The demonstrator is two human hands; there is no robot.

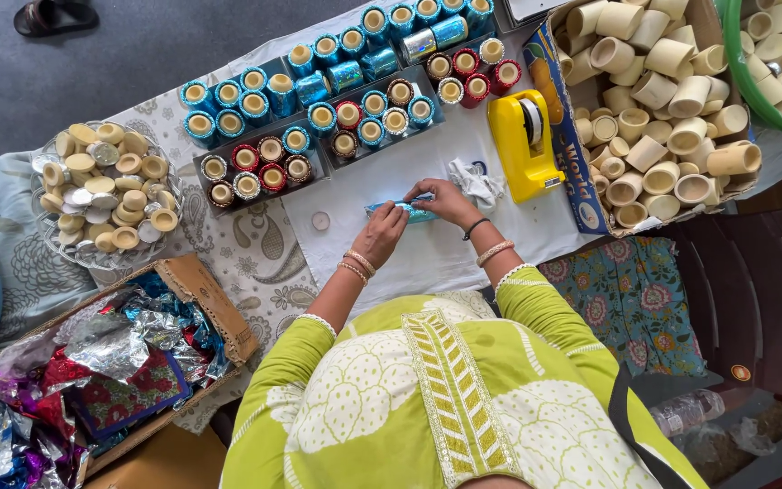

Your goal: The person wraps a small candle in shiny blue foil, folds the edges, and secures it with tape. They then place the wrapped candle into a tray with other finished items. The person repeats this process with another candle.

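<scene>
Left hand and right hand both pinching closed around the shiny blue foil-wrapped tube, holding it on the white cloth.

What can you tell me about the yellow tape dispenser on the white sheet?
The yellow tape dispenser looks like glossy moulded plastic, with a rounded body and a pale roll of tape set in its upper part. It lies on the white sheet, just right of the person's right hand, not touched by either hand. Its right edge sits against the printed cardboard box of cream cylinders. A crumpled white scrap lies at its lower left.
</scene>
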